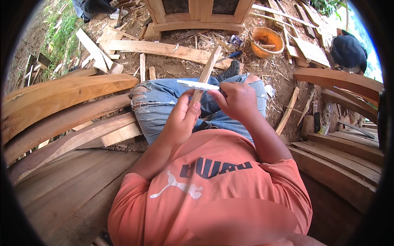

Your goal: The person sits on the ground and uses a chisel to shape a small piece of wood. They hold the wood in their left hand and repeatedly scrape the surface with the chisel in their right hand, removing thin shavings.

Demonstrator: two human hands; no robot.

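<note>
Head view, sole view.

Item: left hand [180,118]. Fingers clamped on the lower part of the stick, thumb along its near face.

Item: wooden stick [211,62], pale, slim, squared. Rises out of the left fingers and slants up and to the right, its far end free, well beyond both sets of fingers.

Item: right hand [239,100]. Fingers curled tight about the near end of a white-bladed tool; any handle is hidden in the fist.

Item: white-bladed tool [195,85]. Projects leftward from the right fingers, crossing the stick just above the left fingers. Whether its edge bites the wood cannot be told from this angle.

Item: blue jeans [158,104], torn at the knee, beneath and beyond the fingers.

Item: long plank [164,48], on the ground beyond the left fingers.

Item: orange basin [266,52], beyond and to the right of the right fingers.

Item: curved timbers [69,92], well to the left of the left fingers.

Handling note, by judgement: the blade calls for a shallow angle and short, light strokes directed away from the left fingers. Their grip is best set lower, as the blade crosses close to the thumb. A firm wrist and a slow turn of the stick should give even faces; the jeans are best held clear of the stroke.
</note>
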